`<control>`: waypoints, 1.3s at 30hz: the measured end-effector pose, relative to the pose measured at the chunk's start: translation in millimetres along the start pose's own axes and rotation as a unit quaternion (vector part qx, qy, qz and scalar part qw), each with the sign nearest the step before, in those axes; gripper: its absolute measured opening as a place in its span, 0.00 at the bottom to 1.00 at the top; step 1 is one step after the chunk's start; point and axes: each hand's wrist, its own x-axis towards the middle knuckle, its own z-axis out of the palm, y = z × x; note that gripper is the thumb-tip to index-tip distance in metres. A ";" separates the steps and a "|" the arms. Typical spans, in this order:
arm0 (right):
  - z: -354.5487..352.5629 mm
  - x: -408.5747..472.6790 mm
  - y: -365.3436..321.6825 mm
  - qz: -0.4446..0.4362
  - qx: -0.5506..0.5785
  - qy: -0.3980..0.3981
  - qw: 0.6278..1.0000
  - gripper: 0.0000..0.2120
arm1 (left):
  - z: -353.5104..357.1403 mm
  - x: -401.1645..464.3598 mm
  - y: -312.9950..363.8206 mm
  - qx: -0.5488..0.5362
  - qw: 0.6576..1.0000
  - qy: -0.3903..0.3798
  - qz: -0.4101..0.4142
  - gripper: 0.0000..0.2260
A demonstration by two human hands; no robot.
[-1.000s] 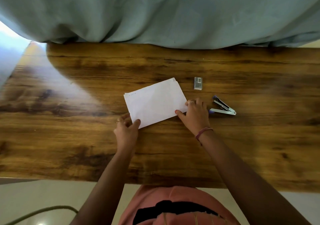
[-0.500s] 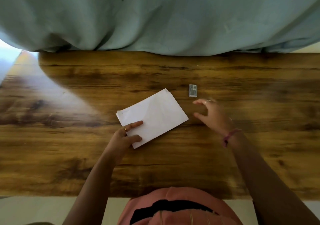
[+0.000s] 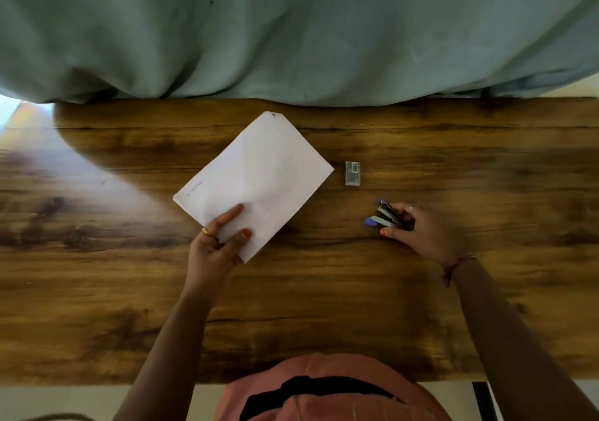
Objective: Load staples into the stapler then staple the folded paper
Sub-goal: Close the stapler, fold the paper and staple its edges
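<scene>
A folded white paper [image 3: 259,177] lies tilted on the wooden table [image 3: 97,274]. My left hand [image 3: 217,245] pinches the paper's near corner, thumb and forefinger on top. A small blue and silver stapler [image 3: 382,218] lies to the right of the paper, and my right hand [image 3: 421,229] is closed around its rear half, with the blue tips sticking out to the left. A small grey staple box [image 3: 352,174] with a barcode label sits between the paper and the stapler, a little farther away.
A grey-green curtain [image 3: 291,31] hangs along the table's far edge. Bright light falls on the table's left part. The table's near edge runs just in front of my pink clothing [image 3: 324,385].
My right hand left the paper's right edge, moved right and closed on the stapler. The left hand shifted its hold on the paper, which turned to a steeper tilt.
</scene>
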 end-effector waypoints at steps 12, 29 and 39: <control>33.2 -27.5 -29.7 -0.048 0.692 -0.263 0.670 0.30 | 54.1 3.8 18.3 -0.094 0.993 -0.048 0.053 0.18; 50.0 -21.1 -80.4 -0.138 0.540 -0.190 0.808 0.29 | 85.0 -9.9 38.6 -0.086 0.976 -0.091 0.180 0.13; 48.6 -29.8 -107.5 -0.222 0.509 -0.095 0.826 0.27 | 93.1 -9.1 47.6 -0.071 0.979 -0.066 0.181 0.13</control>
